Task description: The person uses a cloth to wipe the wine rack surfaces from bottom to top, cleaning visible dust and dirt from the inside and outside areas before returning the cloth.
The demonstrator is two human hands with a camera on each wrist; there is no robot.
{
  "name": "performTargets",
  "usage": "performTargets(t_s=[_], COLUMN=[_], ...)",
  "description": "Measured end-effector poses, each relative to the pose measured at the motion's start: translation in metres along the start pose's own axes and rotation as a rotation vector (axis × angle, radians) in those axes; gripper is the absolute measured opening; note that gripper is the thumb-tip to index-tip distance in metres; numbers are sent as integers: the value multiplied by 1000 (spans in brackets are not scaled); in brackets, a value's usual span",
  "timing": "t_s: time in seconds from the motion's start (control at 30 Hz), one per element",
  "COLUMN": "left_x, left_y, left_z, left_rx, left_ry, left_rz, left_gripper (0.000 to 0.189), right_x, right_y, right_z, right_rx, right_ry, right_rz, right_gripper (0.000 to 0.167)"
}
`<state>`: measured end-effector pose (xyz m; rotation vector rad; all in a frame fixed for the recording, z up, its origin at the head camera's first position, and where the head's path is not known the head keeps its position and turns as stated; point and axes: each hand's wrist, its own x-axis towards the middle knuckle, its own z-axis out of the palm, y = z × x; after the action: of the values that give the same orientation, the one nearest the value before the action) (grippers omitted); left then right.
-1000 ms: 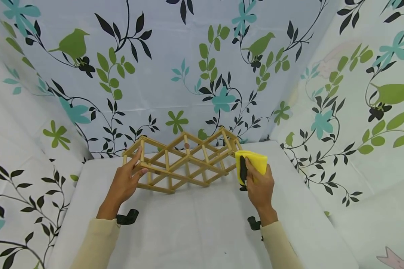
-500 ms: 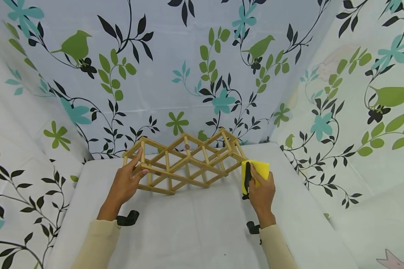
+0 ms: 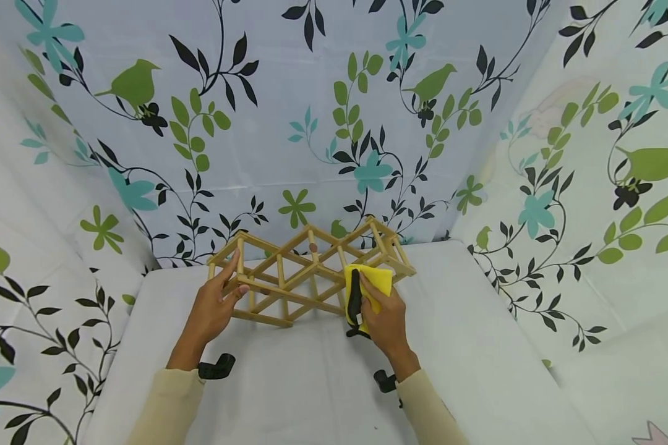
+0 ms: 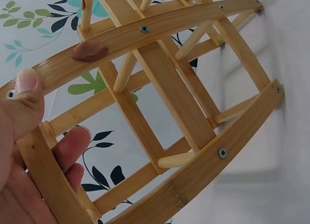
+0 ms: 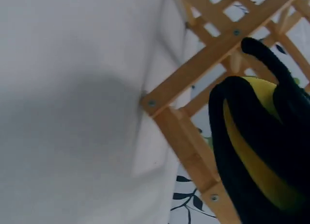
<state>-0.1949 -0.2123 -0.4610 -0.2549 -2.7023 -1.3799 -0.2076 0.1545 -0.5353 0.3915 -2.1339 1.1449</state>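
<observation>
A lattice wooden rack, like a folding bamboo wine rack, stands at the back of the table in the head view. My left hand grips its left end, thumb on the slat and fingers behind, as the left wrist view shows. A dark brown spot marks that slat. My right hand holds a folded yellow cloth with black parts against the front of the rack, right of its middle. In the right wrist view the black and yellow cloth covers the fingers, and the rack lies behind it.
A white cloth covers the table. Patterned curtains with leaves and birds hang at the back and both sides, close behind the rack. Dark wrist mounts sit at both wrists.
My right hand has moved the cloth from the rack's right end, first down a little, then left to the front slats. My left hand keeps its grip on the left end.
</observation>
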Motion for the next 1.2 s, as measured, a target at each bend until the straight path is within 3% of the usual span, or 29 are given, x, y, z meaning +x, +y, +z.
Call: performTargets(t_s=[0.17, 0.33, 0.5, 0.67, 0.77, 0.87, 0.97, 1.03, 1.13, 1.2], left_x=[0, -1, -1, -1, -2, -2, -3, -3, -3, -2], left_y=[-2, -3, -3, -2, -1, -1, -2, -3, -4, -4], left_z=[2, 0, -1, 0, -1, -2, -2, -1, 1, 1], left_rx=[1, -1, -1, -10, -9, -4, 1, 0, -14, -17], left_ry=[1, -3, 9, 9, 14, 25, 28, 27, 20, 15], left_rz=[-5, -18, -8, -11, -9, -10, -17, -15, -2, 5], left_gripper=[80, 81, 81, 80, 79, 79, 80, 79, 79, 80], right_x=[3, 0, 3, 1, 2, 8, 12, 7, -5, -15], right_y=[-4, -8, -11, -20, -38, -57, -61, -53, -33, -23], right_z=[-1, 4, 5, 9, 12, 21, 33, 37, 33, 27], right_rx=[3, -17, -2, -16, 79, 138, 26, -97, -218, -240], right_ry=[147, 39, 123, 48, 15, -48, -109, -111, -83, -70], right_rz=[-20, 41, 58, 91, 30, -122, -257, -268, -180, -101], right_gripper=[58, 58, 56, 58, 56, 53, 49, 48, 48, 49])
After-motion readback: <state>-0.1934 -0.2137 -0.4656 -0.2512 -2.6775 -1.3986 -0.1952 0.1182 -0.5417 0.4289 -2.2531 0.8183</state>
